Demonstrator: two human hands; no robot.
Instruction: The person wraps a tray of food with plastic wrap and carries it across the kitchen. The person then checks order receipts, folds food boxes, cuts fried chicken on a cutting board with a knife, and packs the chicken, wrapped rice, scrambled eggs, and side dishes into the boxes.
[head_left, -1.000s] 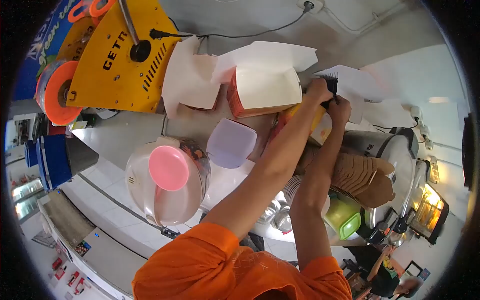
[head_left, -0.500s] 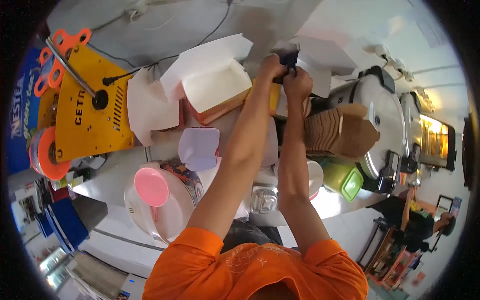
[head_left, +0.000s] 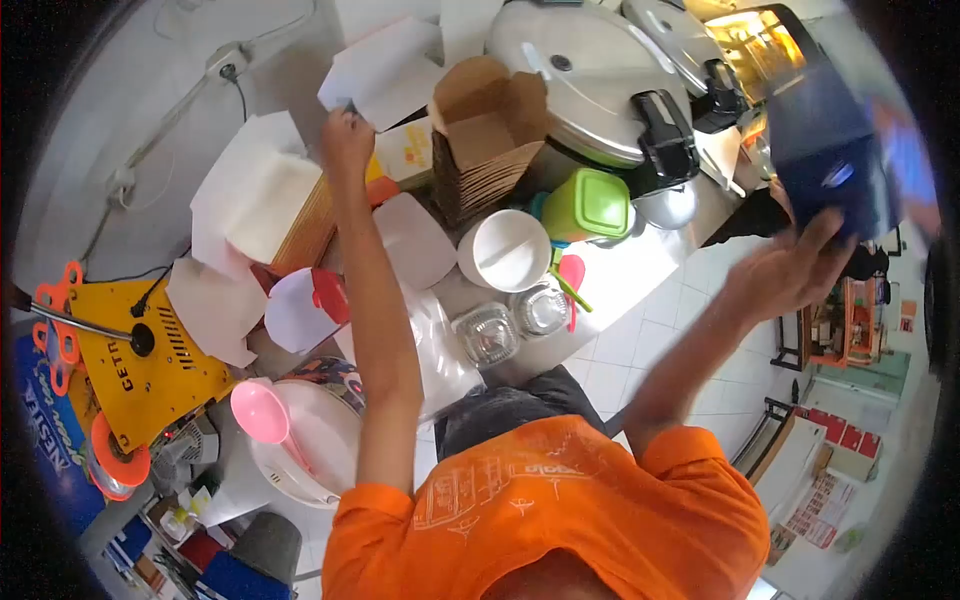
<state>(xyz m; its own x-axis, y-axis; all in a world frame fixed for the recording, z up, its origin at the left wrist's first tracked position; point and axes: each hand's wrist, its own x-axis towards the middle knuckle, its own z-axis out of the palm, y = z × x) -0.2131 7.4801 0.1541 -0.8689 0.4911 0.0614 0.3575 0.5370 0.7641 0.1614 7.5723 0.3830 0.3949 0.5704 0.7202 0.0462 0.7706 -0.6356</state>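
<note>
My right hand [head_left: 795, 268] is raised at the far right, away from the table, with its fingers on a dark blue, box-shaped thing [head_left: 838, 175] smeared by motion. What kind of thing it is I cannot tell. Over the back of the table, my left hand [head_left: 348, 145] is closed beside a stack of white paper boxes [head_left: 385, 75]. A small dark bit shows at its fingertips, too small to name. Close to that hand lie a yellow-and-white box [head_left: 405, 152] and an open white food box [head_left: 270, 205]. Nested brown paper boxes [head_left: 488, 140] stand to its right.
Large metal pressure cookers [head_left: 590, 75] stand at the back right. Nearer me are a green-lidded container [head_left: 595, 205], a white bowl [head_left: 503, 250], clear plastic tubs [head_left: 487, 335] and a pink scoop [head_left: 262, 410] on a white bucket. A yellow machine [head_left: 125, 350] is at left.
My hands were together on a dark thing at the back; now they are far apart. My right hand has swung out right with the dark blue thing. The view has turned right.
</note>
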